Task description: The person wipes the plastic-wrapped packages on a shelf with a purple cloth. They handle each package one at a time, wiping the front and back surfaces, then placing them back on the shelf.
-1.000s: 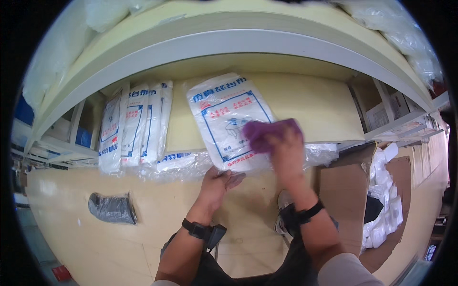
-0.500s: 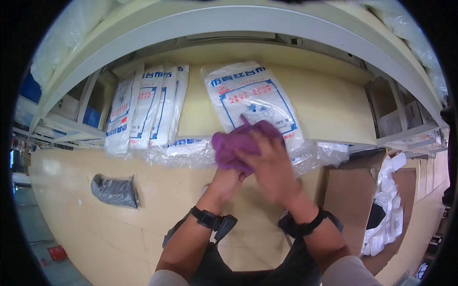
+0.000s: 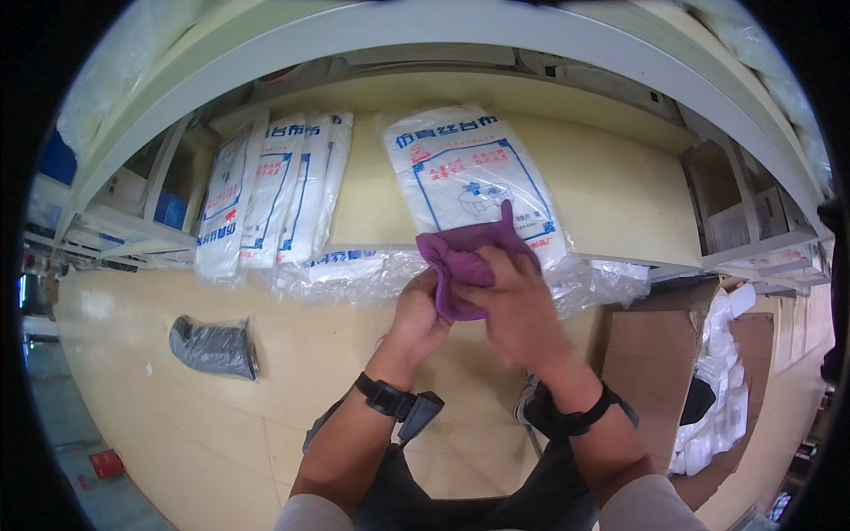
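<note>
A crumpled purple cloth [image 3: 474,243] is held between my two hands, just in front of the shelf edge. My left hand [image 3: 422,314] grips its lower left side, the fingers partly hidden behind the fabric. Bunched into its middle are the curled fingers of my right hand [image 3: 513,305]. Behind the cloth lies a flat white plastic package [image 3: 460,159] with blue and red print, on the pale yellow shelf [image 3: 611,195]; the cloth overlaps its lower part in view.
More printed white packages [image 3: 274,190] overlap at the shelf's left. Clear plastic wrap [image 3: 354,281] hangs below the front edge. A dark wrapped bundle [image 3: 214,348] lies on the floor at left. To the right stands an open cardboard box [image 3: 645,380] with white plastic items.
The cloth has shifted slightly right and spread out from a bunched shape, a corner now pointing up. My right hand has moved a little right and down with it.
</note>
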The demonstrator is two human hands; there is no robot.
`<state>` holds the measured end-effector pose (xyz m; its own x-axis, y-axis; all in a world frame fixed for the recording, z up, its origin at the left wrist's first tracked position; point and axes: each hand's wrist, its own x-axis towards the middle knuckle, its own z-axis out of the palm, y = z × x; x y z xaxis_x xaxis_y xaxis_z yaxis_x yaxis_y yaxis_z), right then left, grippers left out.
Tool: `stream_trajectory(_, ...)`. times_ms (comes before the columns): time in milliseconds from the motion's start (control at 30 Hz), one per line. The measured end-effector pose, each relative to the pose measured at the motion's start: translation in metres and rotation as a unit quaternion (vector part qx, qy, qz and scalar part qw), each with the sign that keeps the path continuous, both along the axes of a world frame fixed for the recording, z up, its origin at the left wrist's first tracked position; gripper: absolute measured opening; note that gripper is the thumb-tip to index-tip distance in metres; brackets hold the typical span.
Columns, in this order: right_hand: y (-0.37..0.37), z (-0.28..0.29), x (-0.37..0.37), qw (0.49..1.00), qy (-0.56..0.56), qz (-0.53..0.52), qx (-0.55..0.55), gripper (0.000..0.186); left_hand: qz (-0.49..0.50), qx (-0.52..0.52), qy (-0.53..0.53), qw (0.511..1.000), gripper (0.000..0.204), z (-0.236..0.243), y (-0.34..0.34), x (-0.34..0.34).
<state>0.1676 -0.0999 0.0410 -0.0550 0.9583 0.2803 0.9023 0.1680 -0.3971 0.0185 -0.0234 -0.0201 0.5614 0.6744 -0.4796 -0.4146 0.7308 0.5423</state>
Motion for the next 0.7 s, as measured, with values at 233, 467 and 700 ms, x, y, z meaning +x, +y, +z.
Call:
stream_trajectory(233, -0.003, -0.01, 0.042, 0.996, 0.002, -0.019, -0.084, 0.031, -0.058, 0.023, 0.038, 0.997, 0.029, -0.021, 0.001, -0.001)
stream_trajectory(467, -0.012, -0.026, 0.116, 0.963, -0.077, -0.256, -0.028, 0.031, -0.019, 0.002, 0.034, 0.999, 0.028, -0.004, 0.0, 0.007)
stream_trajectory(700, -0.001, -0.007, 0.055, 0.991, 0.08, -0.096, 0.043, 0.039, -0.045, 0.013, 0.068, 0.997, 0.031, -0.017, -0.003, 0.01)
